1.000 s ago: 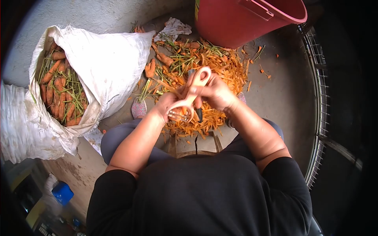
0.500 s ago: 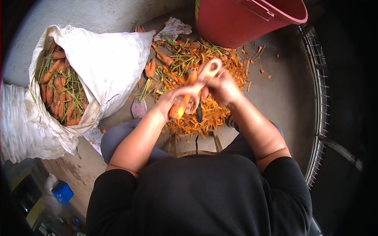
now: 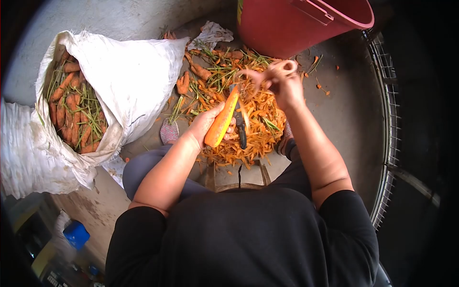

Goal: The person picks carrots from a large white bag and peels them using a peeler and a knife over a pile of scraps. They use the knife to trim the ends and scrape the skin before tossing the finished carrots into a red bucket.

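My left hand (image 3: 205, 124) is wrapped around the thick end of a carrot (image 3: 224, 118). The carrot's upper side is bright and smooth, and its narrow tip points away from me. To the right and farther off, my right hand (image 3: 288, 91) is closed on a pale peeler (image 3: 257, 77) with a looped handle, blurred by motion. A thin strip of peel (image 3: 245, 115) hangs in the gap by the carrot. Below lies a knife (image 3: 242, 136) with a black handle, on a heap of carrot peelings (image 3: 260, 136); the carrot partly covers its blade.
At left, a white sack (image 3: 143, 62) gapes open, full of unpeeled carrots (image 3: 71, 115) and green stems. A large red bucket (image 3: 282, 28) stands behind the heap. Loose carrots (image 3: 198, 71) lie at the heap's far left. A metal grille (image 3: 392, 110) curves along the right.
My right hand with the peeler has moved away from me and right, off the carrot. The left hand stays in place, and more of the carrot's peeled side and the knife now shows.
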